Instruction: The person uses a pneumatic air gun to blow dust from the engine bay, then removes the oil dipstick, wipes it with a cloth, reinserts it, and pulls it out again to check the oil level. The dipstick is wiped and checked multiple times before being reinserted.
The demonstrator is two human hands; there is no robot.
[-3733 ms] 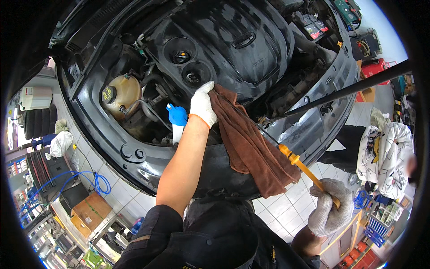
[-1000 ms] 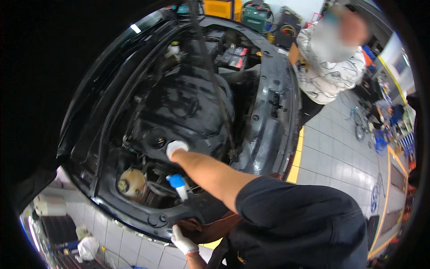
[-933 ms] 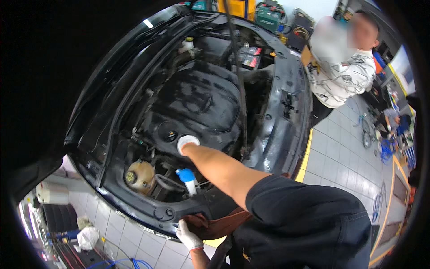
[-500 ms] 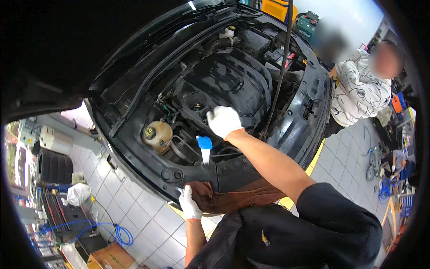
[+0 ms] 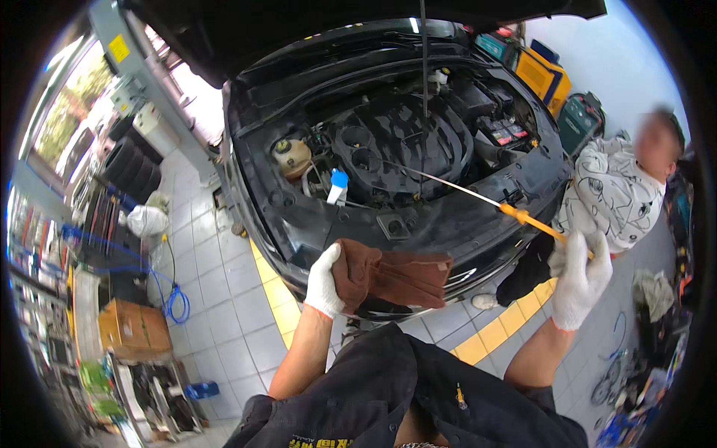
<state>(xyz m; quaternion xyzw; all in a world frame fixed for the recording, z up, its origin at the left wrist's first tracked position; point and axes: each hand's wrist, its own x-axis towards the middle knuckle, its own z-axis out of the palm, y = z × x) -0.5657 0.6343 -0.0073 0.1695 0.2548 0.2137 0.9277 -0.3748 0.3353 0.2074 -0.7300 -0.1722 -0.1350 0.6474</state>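
Note:
My right hand, in a white glove, grips the yellow handle end of an oil dipstick out at the right. Its thin rod runs leftward above the front of the engine bay, toward the dark engine cover. In my gloved left hand is a brown cloth, held by its left end and hanging in front of the car's front edge. Past the cloth, a blue-capped white filler neck rises by the tan coolant tank.
A black prop rod stands across the engine bay under the raised hood. At the right, close to the car's corner, is a person in a white patterned top. Stacked tyres and a cardboard box are at the left.
My right hand has moved from the engine to the far right, drawing the dipstick out. My left hand has lifted the cloth off the car's front edge. The view has shifted.

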